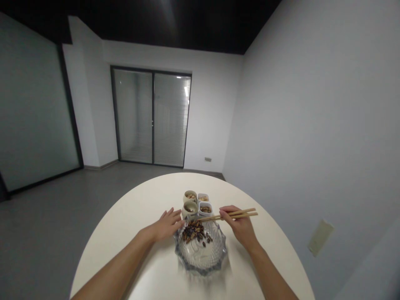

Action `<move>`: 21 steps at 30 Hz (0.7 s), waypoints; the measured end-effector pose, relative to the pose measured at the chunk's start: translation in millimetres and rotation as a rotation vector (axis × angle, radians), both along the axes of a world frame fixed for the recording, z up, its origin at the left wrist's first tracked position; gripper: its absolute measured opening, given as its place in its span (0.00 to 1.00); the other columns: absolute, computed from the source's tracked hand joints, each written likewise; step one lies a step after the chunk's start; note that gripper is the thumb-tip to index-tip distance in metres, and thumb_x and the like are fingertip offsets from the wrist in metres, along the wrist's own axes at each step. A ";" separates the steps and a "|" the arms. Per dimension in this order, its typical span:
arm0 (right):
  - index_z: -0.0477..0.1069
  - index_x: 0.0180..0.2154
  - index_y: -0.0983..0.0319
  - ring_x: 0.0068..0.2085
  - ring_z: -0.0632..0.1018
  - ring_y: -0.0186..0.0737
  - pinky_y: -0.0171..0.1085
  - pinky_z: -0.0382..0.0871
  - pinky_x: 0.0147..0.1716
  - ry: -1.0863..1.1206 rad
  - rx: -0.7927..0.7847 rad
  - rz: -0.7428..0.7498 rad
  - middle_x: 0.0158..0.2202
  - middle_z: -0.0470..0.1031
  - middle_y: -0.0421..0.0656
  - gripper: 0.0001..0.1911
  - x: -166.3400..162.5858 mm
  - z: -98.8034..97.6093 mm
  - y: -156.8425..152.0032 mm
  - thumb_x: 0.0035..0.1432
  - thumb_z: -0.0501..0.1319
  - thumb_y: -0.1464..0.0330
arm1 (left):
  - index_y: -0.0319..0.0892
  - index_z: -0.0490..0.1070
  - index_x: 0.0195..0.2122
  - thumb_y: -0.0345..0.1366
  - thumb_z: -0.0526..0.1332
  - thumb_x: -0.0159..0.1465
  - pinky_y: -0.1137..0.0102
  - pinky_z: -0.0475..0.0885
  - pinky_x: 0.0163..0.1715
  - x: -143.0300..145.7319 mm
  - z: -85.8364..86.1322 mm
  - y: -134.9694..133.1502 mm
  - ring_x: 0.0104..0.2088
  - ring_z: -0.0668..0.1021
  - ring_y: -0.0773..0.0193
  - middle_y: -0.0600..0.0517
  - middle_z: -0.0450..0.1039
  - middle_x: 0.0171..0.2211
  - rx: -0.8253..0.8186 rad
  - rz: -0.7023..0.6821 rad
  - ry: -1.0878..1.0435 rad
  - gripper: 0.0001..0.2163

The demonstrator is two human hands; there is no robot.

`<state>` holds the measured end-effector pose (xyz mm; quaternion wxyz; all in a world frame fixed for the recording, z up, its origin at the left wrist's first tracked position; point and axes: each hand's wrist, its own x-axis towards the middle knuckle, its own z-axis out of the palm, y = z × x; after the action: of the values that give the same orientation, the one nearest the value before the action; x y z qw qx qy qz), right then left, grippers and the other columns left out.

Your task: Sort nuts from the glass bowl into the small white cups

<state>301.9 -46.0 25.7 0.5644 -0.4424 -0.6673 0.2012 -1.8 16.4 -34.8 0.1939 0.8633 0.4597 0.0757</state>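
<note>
My right hand [239, 223] is closed around a pair of wooden chopsticks [243, 213], whose tips reach left over the back of a clear glass bowl [203, 264] with a scalloped rim. Whether the tips pinch anything is too small to tell. Inside the bowl lies a pile of dark brown and reddish pieces [193, 231], with a few dark seed-like ones apart from it. My left hand [170, 225] rests with fingers stretched out at the bowl's left rim. Just behind the bowl stand two round beige cups [189, 209] and two white square dishes [205, 209], each with small pieces inside.
Everything stands on a round white table [143, 200]. A white wall [312, 125] runs close along the right, with a switch plate [321, 237] on it. Glass double doors [153, 118] are in the far wall, and grey floor [46, 225] lies to the left.
</note>
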 end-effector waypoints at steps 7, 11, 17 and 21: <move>0.80 0.33 0.60 0.32 0.79 0.43 0.39 0.76 0.32 0.018 0.045 -0.022 0.30 0.80 0.44 0.10 0.7 2.3 -0.7 0.56 0.67 0.60 | 0.49 0.60 0.66 0.54 0.39 0.74 0.44 0.41 0.64 0.8 1.3 0.1 0.69 0.44 0.42 0.48 0.45 0.70 0.001 0.012 0.038 0.27; 0.80 0.32 0.60 0.31 0.79 0.42 0.39 0.76 0.32 0.011 0.045 -0.022 0.30 0.81 0.44 0.10 0.4 2.6 -1.5 0.56 0.67 0.60 | 0.50 0.60 0.66 0.56 0.38 0.74 0.44 0.41 0.64 0.5 1.6 -0.2 0.69 0.44 0.42 0.48 0.45 0.70 -0.001 0.009 0.021 0.27; 0.80 0.32 0.60 0.30 0.78 0.42 0.39 0.76 0.31 0.057 0.118 -0.073 0.29 0.80 0.44 0.09 4.7 0.7 2.0 0.55 0.68 0.60 | 0.50 0.58 0.67 0.56 0.38 0.74 0.44 0.41 0.63 -2.0 -0.9 0.4 0.69 0.44 0.42 0.48 0.45 0.70 -0.005 0.006 0.005 0.28; 0.80 0.32 0.60 0.30 0.78 0.41 0.39 0.76 0.30 0.149 0.155 -0.149 0.30 0.80 0.44 0.10 8.2 -0.1 5.8 0.54 0.69 0.60 | 0.47 0.63 0.64 0.56 0.39 0.74 0.44 0.41 0.64 -3.7 -0.4 -1.0 0.69 0.44 0.41 0.46 0.46 0.70 -0.008 0.013 0.001 0.28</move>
<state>310.1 -40.2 25.6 0.6583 -0.4296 -0.6023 0.1391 -5.5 15.4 -35.2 0.1966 0.8597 0.4656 0.0746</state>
